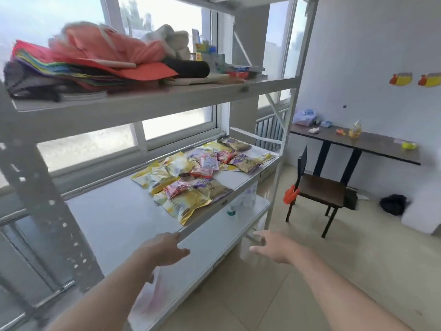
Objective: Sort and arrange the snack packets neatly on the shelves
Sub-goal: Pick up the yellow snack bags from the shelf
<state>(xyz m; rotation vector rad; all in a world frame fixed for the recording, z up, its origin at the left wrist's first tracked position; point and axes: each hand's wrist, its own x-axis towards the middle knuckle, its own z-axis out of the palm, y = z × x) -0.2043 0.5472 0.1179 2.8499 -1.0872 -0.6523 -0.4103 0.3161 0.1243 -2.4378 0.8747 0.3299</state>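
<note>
A jumble of snack packets lies on the right half of the white middle shelf: yellow ones, small pink ones and tan-and-purple ones, overlapping each other. One yellow packet hangs slightly over the shelf's front edge. My left hand reaches forward at the front edge of that shelf, fingers apart, holding nothing. My right hand is stretched out in front of the shelf unit over the floor, also open and empty. Both hands are short of the packets.
The upper shelf carries coloured paper, cloth and stationery. A bottle stands on the lower shelf. To the right are a dark chair, a dark table with small items, and a black bag on the tiled floor.
</note>
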